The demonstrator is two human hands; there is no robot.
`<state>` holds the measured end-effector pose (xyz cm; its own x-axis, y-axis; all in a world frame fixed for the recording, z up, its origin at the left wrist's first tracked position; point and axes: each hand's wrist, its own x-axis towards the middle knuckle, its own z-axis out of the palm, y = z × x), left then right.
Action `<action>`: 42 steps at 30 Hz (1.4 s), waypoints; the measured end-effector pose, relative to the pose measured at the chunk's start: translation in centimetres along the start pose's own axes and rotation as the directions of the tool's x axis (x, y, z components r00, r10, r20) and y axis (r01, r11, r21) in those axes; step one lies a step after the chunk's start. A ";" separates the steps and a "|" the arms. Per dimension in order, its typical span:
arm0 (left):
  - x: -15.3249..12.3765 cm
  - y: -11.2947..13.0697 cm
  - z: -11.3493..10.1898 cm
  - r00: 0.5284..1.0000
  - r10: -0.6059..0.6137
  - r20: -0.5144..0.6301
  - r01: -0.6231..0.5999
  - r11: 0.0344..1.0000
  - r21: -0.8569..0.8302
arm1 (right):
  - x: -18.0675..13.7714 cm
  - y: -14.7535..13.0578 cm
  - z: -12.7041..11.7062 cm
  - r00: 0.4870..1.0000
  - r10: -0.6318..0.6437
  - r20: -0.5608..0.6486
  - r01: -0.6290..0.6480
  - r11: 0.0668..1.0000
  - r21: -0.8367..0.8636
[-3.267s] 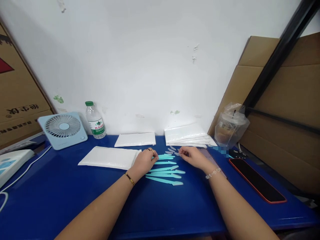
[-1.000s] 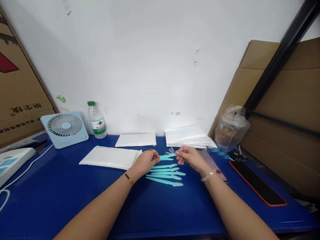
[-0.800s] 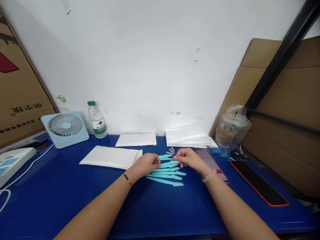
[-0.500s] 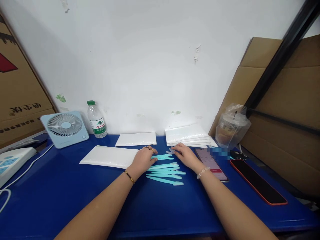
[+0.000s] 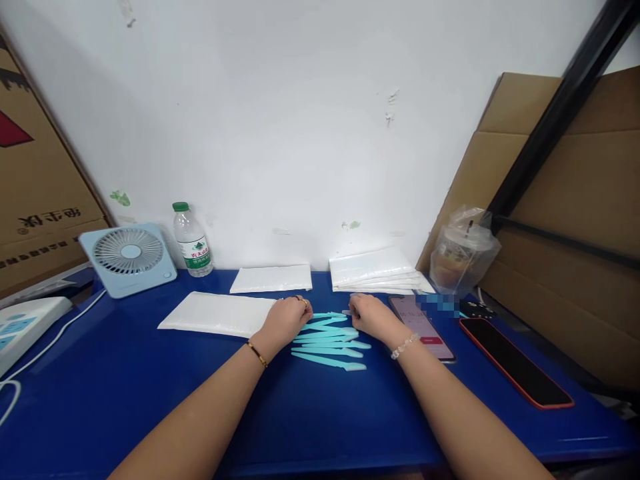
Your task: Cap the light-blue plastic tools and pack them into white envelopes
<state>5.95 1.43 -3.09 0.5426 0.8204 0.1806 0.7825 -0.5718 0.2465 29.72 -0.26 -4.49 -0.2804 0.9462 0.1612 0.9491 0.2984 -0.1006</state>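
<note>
Several teal plastic sticks (image 5: 327, 341) lie in a row on the blue table (image 5: 150, 387), between my hands. My left hand (image 5: 283, 320) rests at their left ends with its fingers curled onto the farthest stick (image 5: 327, 315). My right hand (image 5: 369, 317) sits at the right ends, knuckles up. Its fingertips are pinched together near that stick's tip, and what they hold is hidden. A small clear cap (image 5: 346, 312) shows just beside those fingertips.
White padded envelopes lie left (image 5: 215, 313), behind (image 5: 273, 279) and stacked back right (image 5: 373, 272). A fan (image 5: 127, 257) and a water bottle (image 5: 191, 241) stand back left. Two phones (image 5: 424, 327) (image 5: 515, 361) lie to the right, by a bagged drink cup (image 5: 463, 253) and cardboard (image 5: 575, 200).
Both hands raised one teal stick, brought it together with the right fingers, and laid it in the row. The right hand reached to the caps behind, then drew back to the farthest stick.
</note>
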 end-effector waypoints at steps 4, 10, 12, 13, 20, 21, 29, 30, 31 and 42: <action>-0.1 0.0 -0.2 1.000 -0.025 -0.009 0.024 0.998 -0.063 | -0.1 0.2 -0.2 0.998 -0.053 -0.038 0.057 0.991 0.121; -0.1 0.0 -0.1 0.999 -0.051 -0.012 0.048 0.980 -0.191 | -0.2 0.8 0.0 0.996 -0.076 -0.055 0.090 0.944 0.319; -0.1 -0.2 0.1 0.998 -0.063 -0.008 0.059 0.970 -0.236 | -0.4 1.2 -0.1 0.998 -0.007 -0.066 0.036 0.890 0.454; -0.1 -0.3 0.2 0.998 -0.068 -0.003 0.064 0.963 -0.261 | -0.4 1.3 -0.3 0.997 0.042 -0.071 0.006 0.826 0.564; 0.2 -0.8 0.6 0.997 -0.072 0.009 0.070 0.918 -0.389 | -0.6 0.4 -1.5 0.966 0.241 -0.089 0.045 0.181 0.982; 0.2 -0.8 0.6 0.997 -0.072 0.010 0.070 0.914 -0.400 | -0.6 0.2 -1.5 0.967 0.240 -0.085 0.044 0.170 0.984; 0.1 -0.3 0.2 0.998 -0.055 0.038 0.067 0.890 -0.451 | -0.7 -1.0 -1.0 0.990 0.143 -0.002 -0.023 0.171 0.985; 0.0 -0.2 0.1 0.997 -0.048 0.060 0.070 0.888 -0.454 | -0.7 -0.9 -1.0 0.994 0.106 0.029 -0.050 0.198 0.979; -0.1 0.0 -0.1 0.995 -0.040 0.089 0.077 0.885 -0.460 | -0.8 -0.7 -1.1 0.996 0.067 0.062 -0.076 0.236 0.969; -0.4 0.8 0.0 0.998 0.032 0.044 -0.025 0.986 -0.164 | -0.3 3.3 0.3 0.987 0.047 -0.152 0.015 0.923 0.385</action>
<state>6.38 0.70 -2.97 0.5807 0.8009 0.1460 0.7079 -0.5854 0.3952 32.92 0.52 -5.16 -0.2100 0.9293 0.3038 0.8167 0.3375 -0.4680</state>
